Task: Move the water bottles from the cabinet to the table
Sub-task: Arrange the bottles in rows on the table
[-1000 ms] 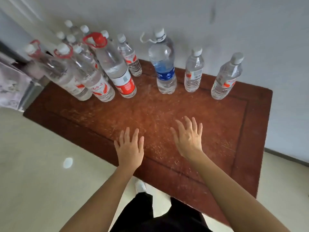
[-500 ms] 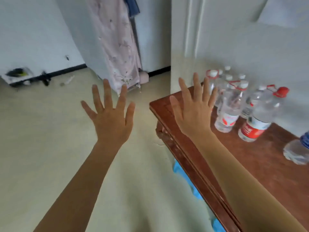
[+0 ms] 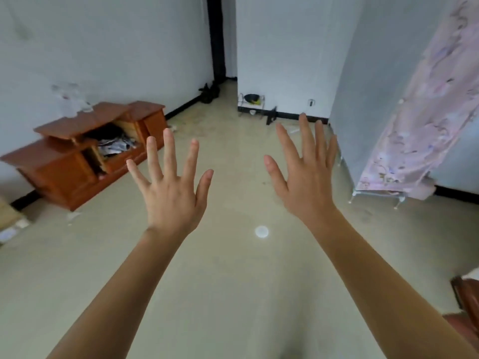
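My left hand (image 3: 172, 193) and my right hand (image 3: 304, 182) are both raised in front of me with fingers spread, holding nothing. A low brown wooden cabinet (image 3: 77, 154) stands against the left wall, well beyond my left hand; its middle compartment is open and shows crumpled papers. Faint clear bottles (image 3: 75, 103) seem to stand on its top, blurred against the wall. Only a corner of the brown table (image 3: 466, 294) shows at the right edge. The bottles on the table are out of view.
A pink floral fabric wardrobe (image 3: 420, 120) stands at the right on thin metal legs. A small rack with a dark bowl (image 3: 251, 101) sits by the far wall, next to a dark doorway (image 3: 217, 40). A cardboard box (image 3: 10, 218) lies at the left edge. Pale floor stretches ahead.
My view has swung left, away from the table and its bottles, toward the room and the cabinet. Both hands stay spread and hold nothing.
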